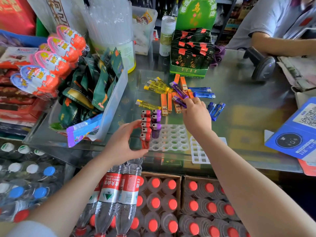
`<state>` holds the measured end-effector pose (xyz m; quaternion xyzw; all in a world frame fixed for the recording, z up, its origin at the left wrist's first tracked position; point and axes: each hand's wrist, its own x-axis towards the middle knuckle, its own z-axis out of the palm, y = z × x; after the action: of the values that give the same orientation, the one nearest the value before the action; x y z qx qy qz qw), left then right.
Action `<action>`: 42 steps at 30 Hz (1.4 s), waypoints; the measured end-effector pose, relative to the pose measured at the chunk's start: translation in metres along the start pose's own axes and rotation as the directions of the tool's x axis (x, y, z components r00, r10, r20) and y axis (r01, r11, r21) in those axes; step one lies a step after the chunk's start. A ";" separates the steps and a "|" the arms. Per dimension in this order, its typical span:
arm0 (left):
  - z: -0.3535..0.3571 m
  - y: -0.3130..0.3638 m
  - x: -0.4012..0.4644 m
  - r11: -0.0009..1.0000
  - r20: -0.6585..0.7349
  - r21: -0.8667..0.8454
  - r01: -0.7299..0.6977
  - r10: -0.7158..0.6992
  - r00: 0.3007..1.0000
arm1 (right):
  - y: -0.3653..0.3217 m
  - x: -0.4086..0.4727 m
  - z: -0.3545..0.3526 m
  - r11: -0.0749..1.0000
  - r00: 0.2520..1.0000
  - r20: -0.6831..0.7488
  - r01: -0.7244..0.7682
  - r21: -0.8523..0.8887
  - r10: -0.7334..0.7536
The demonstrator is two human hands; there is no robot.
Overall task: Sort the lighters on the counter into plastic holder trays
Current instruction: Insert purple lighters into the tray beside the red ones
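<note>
Your left hand point(125, 142) steadies the tray point(169, 139) by gripping its red lighters point(145, 127) | right hand point(195, 113) pinches a purple lighter point(179, 101), likely for the purple row beside.

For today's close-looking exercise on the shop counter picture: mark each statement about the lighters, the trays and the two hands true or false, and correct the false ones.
1. The right hand pinches a purple lighter. True.
2. The tray already holds red lighters and purple ones. True.
3. Every slot of that tray is filled. False: only its left columns hold lighters; the rest are open.
4. The yellow lighters stand in the tray. False: they lie loose on the counter.
5. The left hand grips the tray's left side, by the red lighters. True.
6. The blue lighters lie left of the yellow ones. False: they lie to the right.
</note>
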<state>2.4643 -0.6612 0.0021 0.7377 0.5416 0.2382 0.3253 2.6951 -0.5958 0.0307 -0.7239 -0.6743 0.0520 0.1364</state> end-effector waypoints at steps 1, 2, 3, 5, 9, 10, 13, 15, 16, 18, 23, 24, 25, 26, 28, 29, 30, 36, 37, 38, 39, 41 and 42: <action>0.000 0.000 0.000 1.000 -0.007 0.001 0.008 -0.008 1.000 | 0.000 0.002 0.003 1.000 1.000 0.020 -0.011 -0.007 0.011; 0.000 0.001 -0.001 1.000 -0.012 0.005 0.013 -0.013 1.000 | -0.001 0.004 0.005 1.000 0.999 0.037 -0.020 -0.013 0.020; 0.000 0.001 -0.001 1.000 -0.016 0.007 0.014 -0.014 1.000 | -0.002 0.006 0.006 0.999 0.998 0.051 -0.024 -0.024 0.025; 0.000 0.002 -0.001 1.000 -0.020 0.005 0.005 -0.005 1.000 | -0.005 0.009 0.006 0.999 0.997 0.073 -0.021 -0.035 0.023; 0.000 0.001 0.000 1.000 -0.023 0.002 -0.021 0.021 1.000 | -0.010 0.000 -0.001 0.997 0.999 0.030 0.035 0.076 -0.037; 0.000 0.001 0.000 1.000 -0.025 0.002 -0.029 0.029 0.999 | -0.012 -0.007 -0.003 0.987 0.998 0.011 0.052 0.154 -0.054; 0.000 0.002 0.001 0.999 -0.024 -0.011 -0.035 0.035 0.999 | -0.023 -0.033 -0.011 0.886 1.000 -0.001 0.007 0.464 -0.007; 0.000 0.000 0.002 1.000 -0.010 -0.010 -0.027 0.027 1.000 | -0.028 -0.050 -0.015 0.786 0.998 0.027 -0.064 0.614 0.060; 0.000 -0.002 0.003 1.000 -0.003 -0.010 -0.028 0.028 1.000 | -0.029 -0.057 -0.017 0.735 0.995 0.050 -0.099 0.671 0.088; 0.001 -0.005 0.003 0.999 0.008 -0.010 -0.034 0.034 0.999 | -0.034 -0.069 -0.016 0.625 0.987 0.107 -0.159 0.764 0.120; 0.000 -0.004 0.001 0.999 -0.003 0.005 -0.042 0.042 0.999 | -0.045 -0.089 -0.005 0.563 0.979 0.172 -0.206 0.800 0.114; -0.001 -0.002 0.000 0.999 -0.002 0.006 -0.049 0.050 0.999 | -0.048 -0.092 -0.004 0.564 0.977 0.186 -0.214 0.797 0.108; -0.001 -0.002 0.001 0.998 -0.001 0.000 -0.056 0.056 0.998 | -0.050 -0.094 -0.003 0.571 0.974 0.201 -0.222 0.790 0.100; -0.002 -0.001 0.001 0.998 0.000 -0.008 -0.065 0.065 0.998 | -0.051 -0.096 -0.003 0.598 0.976 0.203 -0.211 0.773 0.082; -0.003 -0.001 0.002 0.996 0.003 -0.023 -0.086 0.086 0.996 | -0.055 -0.097 -0.003 0.684 0.986 0.165 -0.144 0.715 0.035; -0.003 -0.003 0.003 0.995 0.007 -0.025 -0.094 0.094 0.996 | -0.057 -0.098 -0.002 0.717 0.990 0.136 -0.118 0.687 0.032; -0.003 -0.003 0.004 0.995 0.009 -0.021 -0.101 0.101 0.995 | -0.058 -0.099 0.000 0.734 0.993 0.103 -0.107 0.670 0.050; -0.002 -0.004 0.003 0.992 0.001 -0.004 -0.125 0.125 0.992 | -0.062 -0.108 0.005 0.710 0.994 0.019 -0.089 0.698 0.106; -0.002 -0.006 0.004 0.992 0.003 -0.003 -0.128 0.128 0.992 | -0.063 -0.108 0.004 0.711 0.993 0.008 -0.088 0.698 0.115; -0.002 -0.007 0.004 0.992 0.009 -0.003 -0.128 0.128 0.992 | -0.063 -0.108 0.002 0.698 0.989 0.002 -0.104 0.709 0.145; -0.001 -0.008 0.005 0.992 0.015 -0.007 -0.124 0.124 0.992 | -0.062 -0.108 0.001 0.655 0.982 0.004 -0.129 0.745 0.190; -0.001 -0.009 0.005 0.993 0.019 -0.002 -0.117 0.117 0.993 | -0.061 -0.108 -0.002 0.523 0.960 0.016 -0.165 0.836 0.279; -0.001 -0.009 0.005 0.993 0.019 0.005 -0.115 0.115 0.993 | -0.061 -0.108 -0.003 0.472 0.951 0.022 -0.173 0.864 0.308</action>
<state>2.4594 -0.6547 -0.0040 0.7708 0.4959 0.2477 0.3138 2.6283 -0.6996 0.0383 -0.6501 -0.4397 0.3472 0.5133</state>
